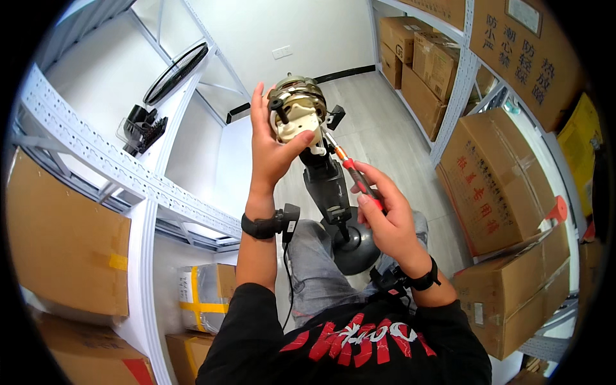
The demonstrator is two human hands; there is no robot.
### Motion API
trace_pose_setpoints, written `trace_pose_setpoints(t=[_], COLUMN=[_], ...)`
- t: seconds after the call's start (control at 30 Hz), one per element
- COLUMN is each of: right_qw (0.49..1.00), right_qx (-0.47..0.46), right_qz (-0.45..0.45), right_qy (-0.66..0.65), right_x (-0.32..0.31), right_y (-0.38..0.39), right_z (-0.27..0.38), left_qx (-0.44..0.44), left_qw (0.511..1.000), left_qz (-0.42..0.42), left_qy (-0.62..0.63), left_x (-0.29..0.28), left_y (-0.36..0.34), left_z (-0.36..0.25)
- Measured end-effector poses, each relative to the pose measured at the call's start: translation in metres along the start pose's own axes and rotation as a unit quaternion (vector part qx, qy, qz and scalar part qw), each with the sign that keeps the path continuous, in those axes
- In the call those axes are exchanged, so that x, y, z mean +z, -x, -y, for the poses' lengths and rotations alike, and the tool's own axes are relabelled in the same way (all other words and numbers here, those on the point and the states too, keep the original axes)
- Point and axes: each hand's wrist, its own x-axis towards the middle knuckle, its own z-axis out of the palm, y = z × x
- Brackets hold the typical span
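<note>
Pedestal fan (324,183): positioned ahead, at twelve o'clock.
Motor head (299,91): exposed atop it.
Left hand (273,144): half curled; motor head held from eight o'clock.
Right hand (388,215): closed around a screwdriver (350,165), four o'clock.
Screwdriver: tip brought near the cream casing (297,124); loosening or tightening seemingly in hand; steady, straight seating called for.

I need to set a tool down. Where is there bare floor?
Bare floor shows between the black stand and the right shelving, running up to the back wall. That shelving is crowded with cartons.
</note>
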Motion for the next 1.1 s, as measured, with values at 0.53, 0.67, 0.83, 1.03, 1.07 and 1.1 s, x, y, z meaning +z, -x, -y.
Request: trace_pose_setpoints(t=[0.53,0.67,0.83,1.03,1.07,1.1], right_qw=[0.996,0.992,0.990,0.980,0.976,0.973], right_qx=[-0.052,-0.081,-0.082,-0.121,-0.123,-0.123], right_qz=[-0.012,-0.019,-0.022,-0.040,-0.037,-0.035], right_qy=[0.072,0.094,0.111,0.155,0.175,0.194], right_x=[-0.004,-0.004,-0.004,-0.005,-0.006,-0.007], right_y=[-0.007,-0.007,-0.007,-0.011,-0.012,-0.012], right_z=[-0.005,-0.001,0.005,0.013,0.016,0.020], left_qx=[-0.030,-0.027,-0.012,-0.017,-0.015,-0.017], left_qw=[0.999,0.999,0.999,0.998,0.998,0.998], left_qz=[-0.002,-0.015,-0.037,-0.048,-0.048,-0.048], left_qy=[0.024,0.009,-0.021,-0.049,-0.045,-0.041], left_x=[0.008,0.009,0.018,0.027,0.027,0.028], left_y=[0.005,0.007,0.009,0.011,0.010,0.011], left_z=[-0.004,-0.003,-0.001,-0.011,-0.011,-0.010])
